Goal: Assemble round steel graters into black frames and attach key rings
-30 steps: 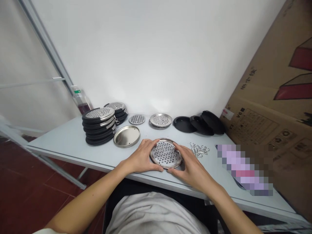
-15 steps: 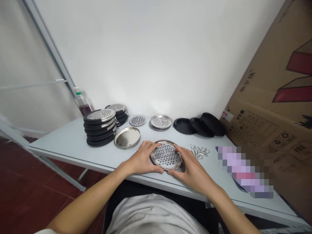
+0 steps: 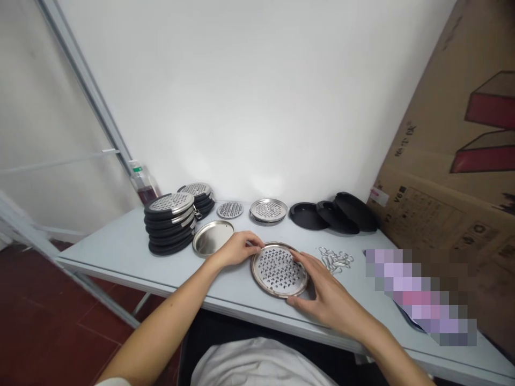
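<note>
A round metal grater (image 3: pixel 281 269), its perforated plate framed by a shiny rim, lies near the table's front edge. My right hand (image 3: pixel 322 289) grips its right side, thumb at the lower rim and fingers on the upper right. At the upper left rim, the fingertips and thumb of my left hand (image 3: pixel 237 248) come close together in a pinch on the edge. Just behind my left hand is a plain round metal dish (image 3: pixel 213 236), partly covered by it. A heap of small metal clips (image 3: pixel 336 260) lies right of the grater.
Stacked black-rimmed graters (image 3: pixel 169 225) stand at the left, with another stack (image 3: pixel 197 198) behind. Along the wall are a loose grating disc (image 3: pixel 230 209), rimmed grater plates (image 3: pixel 269 210) and black round covers (image 3: pixel 309 216). A bottle (image 3: pixel 144 185) stands back left; a large carton (image 3: pixel 438 177) borders the right.
My left hand has moved from the grater's left and lower rim up to its upper left edge. My right hand keeps its hold. The view has shifted slightly.
</note>
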`<state>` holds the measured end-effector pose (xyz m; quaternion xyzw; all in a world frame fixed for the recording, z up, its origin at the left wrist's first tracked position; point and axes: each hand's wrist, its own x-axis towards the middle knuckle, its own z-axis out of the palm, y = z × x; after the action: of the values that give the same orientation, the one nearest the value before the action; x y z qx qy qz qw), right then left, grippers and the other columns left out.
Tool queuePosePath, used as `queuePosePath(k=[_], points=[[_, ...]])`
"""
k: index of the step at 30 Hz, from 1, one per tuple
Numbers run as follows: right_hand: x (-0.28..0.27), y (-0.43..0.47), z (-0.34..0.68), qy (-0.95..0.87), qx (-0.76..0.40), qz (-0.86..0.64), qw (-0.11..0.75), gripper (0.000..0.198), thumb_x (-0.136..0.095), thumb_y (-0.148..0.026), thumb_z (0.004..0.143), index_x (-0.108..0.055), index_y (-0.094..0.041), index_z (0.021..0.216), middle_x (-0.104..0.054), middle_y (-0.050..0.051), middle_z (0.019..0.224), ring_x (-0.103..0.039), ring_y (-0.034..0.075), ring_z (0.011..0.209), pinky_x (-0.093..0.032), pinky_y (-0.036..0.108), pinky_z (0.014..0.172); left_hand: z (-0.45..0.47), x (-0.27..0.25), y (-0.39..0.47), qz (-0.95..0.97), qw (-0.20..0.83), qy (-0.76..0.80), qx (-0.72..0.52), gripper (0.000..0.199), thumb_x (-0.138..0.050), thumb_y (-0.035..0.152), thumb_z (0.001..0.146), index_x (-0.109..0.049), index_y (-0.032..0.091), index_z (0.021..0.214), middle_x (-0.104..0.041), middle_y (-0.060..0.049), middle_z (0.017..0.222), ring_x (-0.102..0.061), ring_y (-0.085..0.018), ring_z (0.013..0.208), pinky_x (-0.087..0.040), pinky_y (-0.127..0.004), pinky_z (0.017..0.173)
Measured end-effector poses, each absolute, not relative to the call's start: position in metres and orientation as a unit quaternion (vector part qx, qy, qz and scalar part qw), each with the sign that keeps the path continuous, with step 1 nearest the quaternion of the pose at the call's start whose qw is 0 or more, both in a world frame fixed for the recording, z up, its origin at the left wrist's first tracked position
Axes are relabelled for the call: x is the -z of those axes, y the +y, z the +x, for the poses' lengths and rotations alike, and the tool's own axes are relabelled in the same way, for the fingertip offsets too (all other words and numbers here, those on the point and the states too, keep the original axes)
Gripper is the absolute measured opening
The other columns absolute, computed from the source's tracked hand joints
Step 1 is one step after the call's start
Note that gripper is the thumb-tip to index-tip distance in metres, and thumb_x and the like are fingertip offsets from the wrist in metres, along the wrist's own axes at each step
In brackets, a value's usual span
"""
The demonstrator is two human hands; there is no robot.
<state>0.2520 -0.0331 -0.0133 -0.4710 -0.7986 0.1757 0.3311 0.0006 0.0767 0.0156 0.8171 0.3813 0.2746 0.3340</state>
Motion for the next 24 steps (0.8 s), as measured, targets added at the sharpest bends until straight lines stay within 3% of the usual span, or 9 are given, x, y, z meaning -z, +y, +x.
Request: queuePosePath(k=[6, 14, 24], points=[[0.0180, -0.0312, 0.2537, -0.798, -0.176, -0.475, 0.325, 0.084, -0.070, -0.040, 0.078, -0.027, -0.033, 0.151, -0.037, 0.009, 0.153, -0.034, 0.034, 0.141, -0.032, 0.056, 0.113, -0.0020, -0.0078, 0.0816, 0.808, 0.356, 0.385, -0.269, 0.020, -0.075, 0.031, 0.077, -0.076, 0.015, 0.089, -0.068, -0.007, 0.094, -0.062, -0.016, 0.079, -0.049, -0.027, 0.073], [0.0161, -0.0306, 0.2538, -0.801, -0.177, -0.473, 0.322, 0.083, -0.070, -0.041, 0.078, -0.028, -0.032, 0.150, -0.038, 0.009, 0.153, -0.036, 0.033, 0.140, -0.033, 0.054, 0.113, -0.0018, -0.0093, 0.0830, 0.809, 0.372, 0.384, -0.245, 0.023, -0.075, 0.037, 0.076, -0.078, 0.016, 0.085, -0.069, -0.007, 0.095, -0.063, -0.018, 0.085, -0.049, -0.028, 0.078], [0.0110, -0.0317, 0.2530, -0.797, -0.190, -0.476, 0.320, 0.085, -0.072, -0.037, 0.076, -0.029, -0.033, 0.149, -0.043, 0.007, 0.150, -0.042, 0.031, 0.136, -0.036, 0.051, 0.111, 0.0034, -0.0117, 0.0772, 0.841, 0.297, 0.389, -0.230, 0.023, -0.070, 0.039, 0.081, -0.076, 0.017, 0.079, -0.070, -0.006, 0.090, -0.064, -0.018, 0.081, -0.048, -0.027, 0.074]])
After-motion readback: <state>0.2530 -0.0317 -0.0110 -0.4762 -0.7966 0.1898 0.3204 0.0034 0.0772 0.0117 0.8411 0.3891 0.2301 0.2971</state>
